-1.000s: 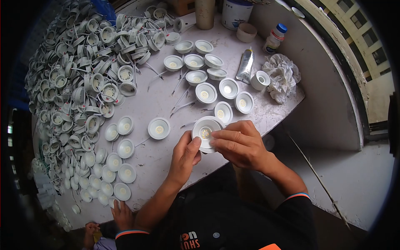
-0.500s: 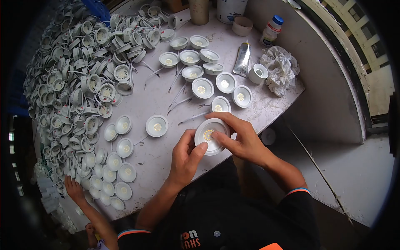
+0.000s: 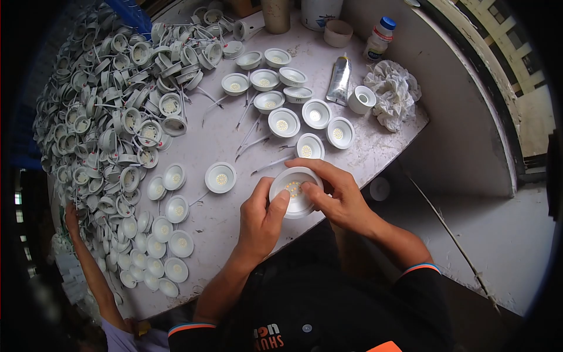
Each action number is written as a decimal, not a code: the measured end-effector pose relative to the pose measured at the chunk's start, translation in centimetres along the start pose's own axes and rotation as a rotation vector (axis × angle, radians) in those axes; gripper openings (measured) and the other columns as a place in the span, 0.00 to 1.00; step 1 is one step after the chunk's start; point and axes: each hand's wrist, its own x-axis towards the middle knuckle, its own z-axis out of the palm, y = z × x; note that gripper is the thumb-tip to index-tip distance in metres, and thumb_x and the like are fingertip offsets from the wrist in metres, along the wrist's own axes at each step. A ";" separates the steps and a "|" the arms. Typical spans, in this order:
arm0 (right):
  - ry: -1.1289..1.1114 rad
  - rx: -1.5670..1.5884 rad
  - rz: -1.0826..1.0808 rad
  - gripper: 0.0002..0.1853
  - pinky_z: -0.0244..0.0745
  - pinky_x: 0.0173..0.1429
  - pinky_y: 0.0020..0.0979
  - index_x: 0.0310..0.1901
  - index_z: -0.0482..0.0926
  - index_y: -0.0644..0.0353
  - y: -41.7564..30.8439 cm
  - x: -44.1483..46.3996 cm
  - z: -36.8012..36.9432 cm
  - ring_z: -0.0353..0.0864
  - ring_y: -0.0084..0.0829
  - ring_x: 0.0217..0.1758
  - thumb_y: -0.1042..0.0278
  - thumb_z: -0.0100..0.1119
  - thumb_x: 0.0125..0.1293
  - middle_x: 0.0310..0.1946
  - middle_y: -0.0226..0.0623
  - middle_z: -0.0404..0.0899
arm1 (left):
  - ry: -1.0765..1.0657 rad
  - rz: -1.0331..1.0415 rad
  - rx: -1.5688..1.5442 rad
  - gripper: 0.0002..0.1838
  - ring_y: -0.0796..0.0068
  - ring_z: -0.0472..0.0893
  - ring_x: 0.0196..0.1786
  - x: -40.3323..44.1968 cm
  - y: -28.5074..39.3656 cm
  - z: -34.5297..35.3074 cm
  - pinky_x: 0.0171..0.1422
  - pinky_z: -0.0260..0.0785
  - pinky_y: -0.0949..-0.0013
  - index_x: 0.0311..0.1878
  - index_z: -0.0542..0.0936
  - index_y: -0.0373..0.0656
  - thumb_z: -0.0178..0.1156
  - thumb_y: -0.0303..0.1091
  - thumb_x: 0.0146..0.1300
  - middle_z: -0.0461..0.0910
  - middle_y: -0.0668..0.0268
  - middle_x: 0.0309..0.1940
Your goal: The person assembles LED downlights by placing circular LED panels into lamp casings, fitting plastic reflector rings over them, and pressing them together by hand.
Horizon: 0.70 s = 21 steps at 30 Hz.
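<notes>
Both hands hold one white round LED downlight (image 3: pixel 298 204) just above the table's front edge, its face with a ring of small yellowish LEDs turned up. My left hand (image 3: pixel 261 217) grips the left rim, with the thumb over the inner cone. My right hand (image 3: pixel 343 196) wraps the far and right rim, its thumb pressed inside near the LEDs. Just beyond my fingers lies another downlight (image 3: pixel 309 146), one of several with wires trailing left. A single downlight (image 3: pixel 220 177) rests to the left of my hands.
A big heap of downlight housings (image 3: pixel 117 105) covers the table's left side. Finished-looking lights (image 3: pixel 180 243) lie in front of it. At the back right are a metal tube (image 3: pixel 339 82), a white cup-shaped part (image 3: pixel 362 100), crumpled cloth (image 3: pixel 393 94) and a blue-capped bottle (image 3: pixel 379 40). A co-worker's arm (image 3: pixel 94 270) reaches in at left.
The downlight has shifted slightly left in my hands, and my left thumb lies further up over its inside. The co-worker's hand at left has moved farther away along the heap.
</notes>
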 end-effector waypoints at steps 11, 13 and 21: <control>-0.011 0.057 0.034 0.23 0.69 0.34 0.26 0.61 0.75 0.57 0.2 0.4 0.2 0.72 0.22 0.31 0.72 0.54 0.63 0.45 0.36 0.81 | 0.001 -0.003 0.076 0.14 0.78 0.74 0.30 0.5 -1.3 0.3 0.34 0.67 0.69 0.43 0.74 0.33 0.51 0.38 0.72 0.76 0.59 0.26; -0.031 -0.030 -0.001 0.23 0.70 0.36 0.27 0.62 0.73 0.57 0.7 0.5 0.0 0.73 0.23 0.31 0.69 0.53 0.65 0.41 0.38 0.81 | -0.017 0.000 0.048 0.15 0.80 0.73 0.29 0.6 -1.4 0.0 0.33 0.66 0.70 0.43 0.74 0.33 0.51 0.39 0.72 0.76 0.61 0.26; -0.079 0.012 0.163 0.23 0.70 0.34 0.29 0.64 0.71 0.59 -0.7 0.5 -0.2 0.72 0.24 0.28 0.66 0.50 0.69 0.29 0.39 0.76 | -0.087 -0.234 -0.135 0.16 0.85 0.69 0.30 1.2 -0.5 -1.0 0.31 0.62 0.74 0.43 0.75 0.34 0.48 0.41 0.75 0.75 0.68 0.28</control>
